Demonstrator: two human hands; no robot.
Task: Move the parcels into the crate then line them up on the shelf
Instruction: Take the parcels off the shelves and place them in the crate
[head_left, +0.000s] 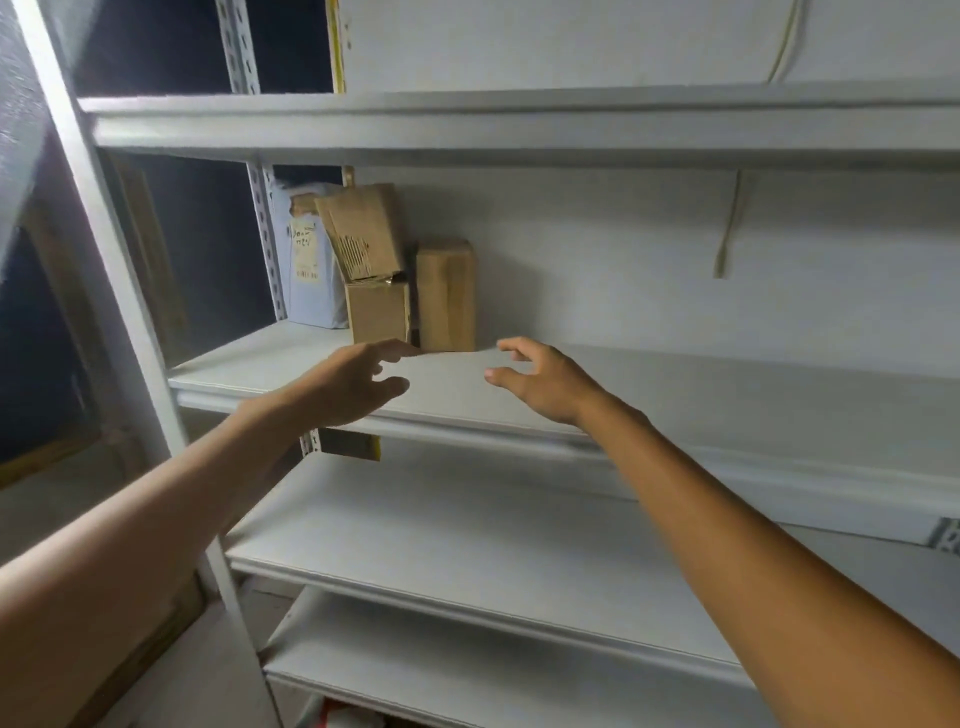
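Note:
Several parcels stand in a row at the back left of a white shelf (675, 384). A grey mailer bag (311, 270) is leftmost. Beside it sits a small cardboard box (378, 312) with a torn cardboard piece (363, 234) leaning on top. A taller brown box (447, 293) stands at the right end. My left hand (353, 382) hovers just in front of the small box, fingers relaxed, holding nothing. My right hand (545, 379) hovers to the right of the tall box, fingers loosely spread, holding nothing. No crate is in view.
The white metal rack has a board above (519, 124) and two bare boards below (467, 530). A slotted upright (265, 228) stands left of the parcels. A yellow strap (727, 234) hangs on the back wall. Something red shows at the bottom (332, 714).

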